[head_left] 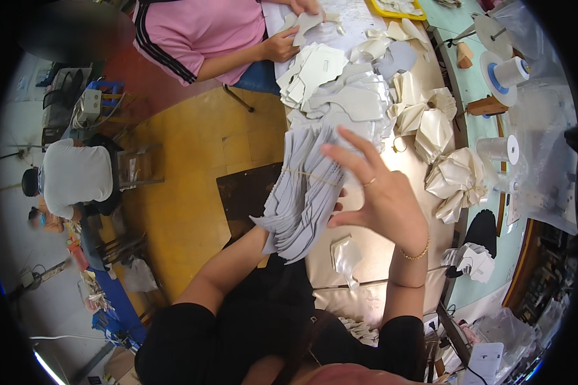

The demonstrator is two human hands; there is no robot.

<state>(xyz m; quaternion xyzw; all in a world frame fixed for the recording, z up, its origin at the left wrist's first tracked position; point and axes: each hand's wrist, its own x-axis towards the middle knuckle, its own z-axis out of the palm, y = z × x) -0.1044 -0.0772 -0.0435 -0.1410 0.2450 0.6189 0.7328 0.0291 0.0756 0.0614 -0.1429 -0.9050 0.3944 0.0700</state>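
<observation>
A thick bundle of grey cut fabric-like pieces (305,192) with a thin tan band (300,172) around it is held up in front of me. My left hand (260,232) grips it from below and behind; most of that hand is hidden by the stack, with fingertips showing at its right side. Beside the bundle's right edge, my right hand (386,199) has its fingers spread and slightly blurred, with nothing visible in them. On the table (331,301) below lies a single pale shiny piece (345,260).
Flat stacks of white and grey cut pieces (353,102) cover the table's far part. Cream bunched pieces (456,176) lie along its right side, near thread spools (498,149). Across from me, a person in pink (205,32) handles a pale piece. Another person (77,176) sits far left.
</observation>
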